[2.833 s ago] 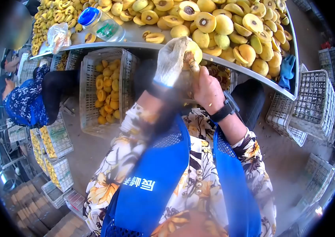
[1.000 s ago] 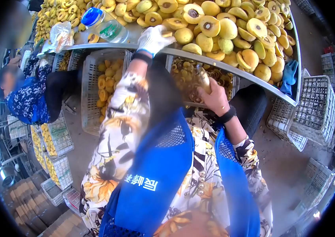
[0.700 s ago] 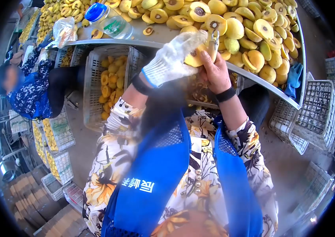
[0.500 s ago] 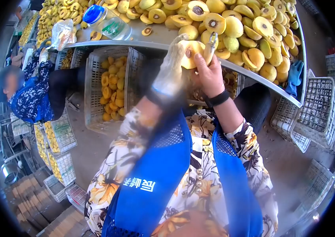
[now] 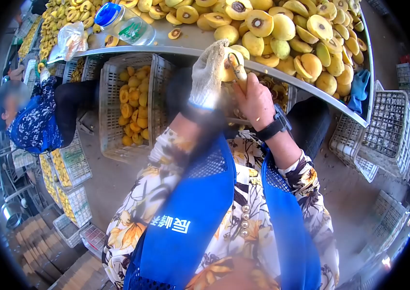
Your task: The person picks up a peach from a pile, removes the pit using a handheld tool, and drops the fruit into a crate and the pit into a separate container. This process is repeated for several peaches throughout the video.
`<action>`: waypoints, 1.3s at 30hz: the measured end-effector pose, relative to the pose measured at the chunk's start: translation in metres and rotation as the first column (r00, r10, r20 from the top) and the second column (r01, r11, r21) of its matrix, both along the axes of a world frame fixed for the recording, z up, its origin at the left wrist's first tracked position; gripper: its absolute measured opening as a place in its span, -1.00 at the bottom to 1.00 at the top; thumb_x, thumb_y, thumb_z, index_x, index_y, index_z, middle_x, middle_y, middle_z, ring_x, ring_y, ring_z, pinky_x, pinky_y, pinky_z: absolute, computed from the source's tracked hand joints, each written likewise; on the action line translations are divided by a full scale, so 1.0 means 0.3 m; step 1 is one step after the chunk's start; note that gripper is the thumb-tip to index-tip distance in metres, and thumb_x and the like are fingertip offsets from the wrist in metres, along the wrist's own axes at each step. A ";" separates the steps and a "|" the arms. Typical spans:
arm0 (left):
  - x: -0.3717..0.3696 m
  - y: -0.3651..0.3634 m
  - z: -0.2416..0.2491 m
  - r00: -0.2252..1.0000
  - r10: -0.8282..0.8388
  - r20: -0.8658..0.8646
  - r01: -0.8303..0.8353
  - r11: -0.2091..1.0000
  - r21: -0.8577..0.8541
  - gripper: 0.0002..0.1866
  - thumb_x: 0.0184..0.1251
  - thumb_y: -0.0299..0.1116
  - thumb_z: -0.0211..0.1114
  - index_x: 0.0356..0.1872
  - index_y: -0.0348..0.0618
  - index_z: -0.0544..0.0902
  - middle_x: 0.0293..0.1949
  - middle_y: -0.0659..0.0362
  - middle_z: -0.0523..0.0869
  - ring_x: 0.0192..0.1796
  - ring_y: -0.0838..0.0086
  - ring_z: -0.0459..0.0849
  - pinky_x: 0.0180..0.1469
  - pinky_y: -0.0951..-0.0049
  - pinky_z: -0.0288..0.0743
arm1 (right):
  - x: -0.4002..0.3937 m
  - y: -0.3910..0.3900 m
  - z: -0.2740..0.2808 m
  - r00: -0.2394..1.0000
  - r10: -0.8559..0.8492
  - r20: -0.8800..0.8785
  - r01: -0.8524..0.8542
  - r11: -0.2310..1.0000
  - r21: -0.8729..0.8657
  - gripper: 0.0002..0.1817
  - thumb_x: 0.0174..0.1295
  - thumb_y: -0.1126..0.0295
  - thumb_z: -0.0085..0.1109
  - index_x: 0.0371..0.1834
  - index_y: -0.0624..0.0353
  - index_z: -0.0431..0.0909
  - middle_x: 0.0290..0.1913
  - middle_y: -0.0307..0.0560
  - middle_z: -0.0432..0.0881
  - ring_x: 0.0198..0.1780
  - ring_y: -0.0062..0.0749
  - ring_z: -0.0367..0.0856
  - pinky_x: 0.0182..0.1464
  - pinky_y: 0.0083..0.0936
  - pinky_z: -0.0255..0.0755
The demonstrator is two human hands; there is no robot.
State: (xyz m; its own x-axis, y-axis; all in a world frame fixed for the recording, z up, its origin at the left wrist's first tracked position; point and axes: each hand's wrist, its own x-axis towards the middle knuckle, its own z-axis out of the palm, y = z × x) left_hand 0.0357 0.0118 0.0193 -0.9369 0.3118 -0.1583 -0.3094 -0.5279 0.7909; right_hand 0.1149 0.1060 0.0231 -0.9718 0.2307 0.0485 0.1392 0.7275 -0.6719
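Observation:
My left hand (image 5: 207,77), in a whitish knit glove, is closed around a yellow peach half (image 5: 226,73) at the table's near edge. My bare right hand (image 5: 256,100) grips a pitting tool (image 5: 240,76) with a light-coloured handle and a curved metal tip. That tip is against the peach's cut face, which is turned partly out of sight. Just beyond my hands, a heap of halved yellow peaches (image 5: 282,28) covers the metal table (image 5: 180,50), many with brown pits showing.
A blue-capped plastic bottle (image 5: 128,26) and a plastic bag (image 5: 71,39) lie on the table. Below stands a crate (image 5: 110,106) of peach halves. A blue glove (image 5: 359,92) hangs at the right corner, near stacked crates (image 5: 389,128). Another person (image 5: 38,118) sits at left.
My right hand has turned and brought the tool's tip from pointing upward down into the peach half. The peach has rotated, its cut face now angled away from view.

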 end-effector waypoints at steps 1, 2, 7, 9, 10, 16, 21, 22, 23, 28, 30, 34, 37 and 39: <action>-0.004 -0.001 -0.011 0.999 0.000 -0.042 -0.003 0.998 -0.067 -0.66 0.34 -0.23 0.11 -0.05 -0.30 0.52 -0.28 0.11 0.64 -0.30 0.52 0.61 -0.27 0.56 0.52 | 0.002 -0.005 0.004 1.000 -0.002 -0.001 0.002 1.000 -0.023 -0.69 0.12 0.25 0.14 -0.40 0.28 0.31 -0.55 0.26 0.52 -0.41 0.19 0.51 -0.38 -0.08 0.38; -0.006 -0.003 -0.020 0.997 -0.001 -0.083 -0.010 0.991 -0.134 -0.62 0.35 -0.16 0.08 -0.05 -0.29 0.53 -0.26 0.13 0.63 -0.28 0.52 0.60 -0.25 0.57 0.52 | 0.004 -0.010 0.008 1.000 -0.002 -0.001 0.002 0.999 -0.045 -0.70 0.12 0.26 0.14 -0.40 0.28 0.30 -0.55 0.26 0.51 -0.41 0.20 0.51 -0.38 -0.07 0.38; -0.035 -0.040 0.003 0.981 -0.183 -0.069 0.158 0.948 -0.275 -0.57 0.37 -0.05 0.02 -0.12 -0.27 0.56 -0.27 0.15 0.62 -0.28 0.53 0.60 -0.23 0.57 0.51 | 0.012 -0.016 -0.009 0.995 0.096 0.028 -0.094 0.993 -0.071 -0.73 0.12 0.30 0.11 -0.41 0.29 0.31 -0.52 0.28 0.52 -0.40 0.22 0.50 -0.37 -0.09 0.38; -0.056 -0.061 0.025 0.944 -0.331 -0.005 0.319 0.914 -0.250 -0.56 0.38 -0.03 0.00 -0.16 -0.26 0.57 -0.29 0.15 0.62 -0.29 0.54 0.60 -0.23 0.58 0.50 | 0.019 -0.010 -0.022 0.989 0.145 -0.005 -0.145 0.981 -0.130 -0.74 0.12 0.31 0.10 -0.41 0.31 0.33 -0.50 0.30 0.52 -0.40 0.23 0.50 -0.36 -0.12 0.38; -0.077 -0.064 0.019 0.923 -0.384 0.007 0.362 0.865 -0.347 -0.52 0.38 0.02 -0.04 -0.19 -0.25 0.57 -0.29 0.16 0.63 -0.26 0.55 0.59 -0.20 0.58 0.48 | 0.019 -0.006 -0.025 0.987 0.161 -0.009 -0.161 0.979 -0.129 -0.74 0.12 0.31 0.10 -0.40 0.32 0.35 -0.51 0.27 0.53 -0.42 0.17 0.52 -0.37 -0.16 0.39; -0.021 -0.053 -0.050 0.961 -0.090 -0.261 -0.016 0.925 -0.380 -0.65 0.34 -0.18 0.12 -0.09 -0.30 0.52 -0.21 0.19 0.60 -0.21 0.59 0.56 -0.14 0.61 0.45 | -0.016 -0.002 -0.047 0.986 0.143 0.090 -0.087 0.887 -0.454 -0.71 0.13 0.27 0.10 -0.34 0.35 0.42 -0.56 0.03 0.55 -0.52 -0.32 0.55 -0.41 -0.40 0.43; -0.008 -0.014 -0.063 0.984 0.133 -0.121 -0.158 0.961 -0.228 -0.78 0.24 -0.39 0.24 -0.19 -0.34 0.58 -0.40 0.14 0.63 -0.41 0.57 0.58 -0.38 0.63 0.48 | -0.006 -0.029 -0.089 0.968 0.156 0.195 -0.045 0.877 -0.479 -0.73 0.16 0.28 0.06 -0.32 0.32 0.43 -0.58 -0.07 0.53 -0.67 -0.47 0.46 -0.60 -0.55 0.36; -0.014 -0.029 -0.051 0.996 0.071 0.055 -0.058 0.976 -0.210 -0.81 0.22 -0.39 0.26 -0.26 -0.33 0.61 -0.40 0.13 0.64 -0.42 0.54 0.60 -0.40 0.59 0.50 | -0.003 -0.026 -0.080 0.945 0.197 0.260 -0.022 0.834 -0.552 -0.75 0.17 0.29 0.05 -0.32 0.30 0.42 -0.60 -0.11 0.51 -0.70 -0.51 0.42 -0.64 -0.57 0.32; -0.014 -0.039 -0.051 0.995 0.022 0.098 -0.006 0.986 -0.165 -0.82 0.21 -0.40 0.26 -0.26 -0.32 0.61 -0.41 0.12 0.64 -0.43 0.52 0.60 -0.42 0.57 0.50 | -0.003 -0.020 -0.060 0.917 0.241 0.317 0.008 0.785 -0.619 -0.77 0.18 0.30 0.04 -0.32 0.28 0.41 -0.62 -0.15 0.49 -0.74 -0.54 0.38 -0.69 -0.60 0.28; -0.008 -0.042 -0.044 0.965 -0.158 0.209 0.173 0.984 -0.052 -0.77 0.25 -0.29 0.23 -0.25 -0.28 0.57 -0.47 0.12 0.61 -0.48 0.45 0.60 -0.48 0.48 0.50 | 0.020 -0.011 -0.042 0.822 0.462 0.333 0.243 0.244 -0.939 -0.85 0.28 0.32 -0.06 -0.31 0.17 0.31 -0.67 -0.33 0.31 -0.82 -0.72 0.16 -0.80 -0.72 0.09; 0.004 -0.034 -0.038 0.979 -0.168 0.115 0.178 0.980 -0.083 -0.70 0.27 -0.15 0.19 -0.23 -0.22 0.53 -0.49 0.17 0.59 -0.47 0.45 0.59 -0.48 0.45 0.48 | 0.027 -0.001 -0.060 0.814 0.514 0.271 0.316 0.001 -0.949 -0.84 0.32 0.30 -0.08 -0.30 0.14 0.27 -0.68 -0.36 0.24 -0.82 -0.76 0.08 -0.81 -0.74 0.05; -0.018 -0.026 -0.114 1.000 -0.011 -0.007 0.010 0.992 -0.124 -0.62 0.29 -0.02 0.12 -0.19 -0.16 0.52 -0.49 0.17 0.60 -0.52 0.44 0.59 -0.55 0.44 0.45 | 0.046 0.020 -0.149 0.903 0.365 -0.224 0.008 -0.538 -0.843 -0.77 0.34 0.21 -0.08 -0.27 0.15 0.25 -0.67 -0.38 0.19 -0.83 -0.80 0.02 -0.82 -0.76 0.03; -0.039 -0.127 -0.003 0.969 0.099 0.227 -0.062 0.984 -0.165 -0.57 0.30 0.05 0.07 -0.17 -0.15 0.48 -0.46 0.16 0.62 -0.56 0.40 0.61 -0.66 0.46 0.40 | 0.056 0.098 -0.129 0.896 0.436 -0.082 0.015 -0.214 -0.977 -0.78 0.30 0.26 -0.02 -0.30 0.18 0.30 -0.71 -0.35 0.22 -0.84 -0.75 0.06 -0.82 -0.77 0.05; -0.101 -0.301 -0.046 0.994 0.049 0.093 -0.029 0.978 -0.207 -0.49 0.33 0.10 -0.03 -0.05 -0.19 0.45 -0.33 0.05 0.64 -0.41 0.31 0.65 -0.48 0.53 0.54 | 0.072 0.102 -0.114 0.882 0.379 0.278 0.108 0.411 -0.905 -0.87 0.18 0.40 0.07 -0.35 0.22 0.38 -0.69 -0.28 0.33 -0.84 -0.68 0.20 -0.82 -0.72 0.09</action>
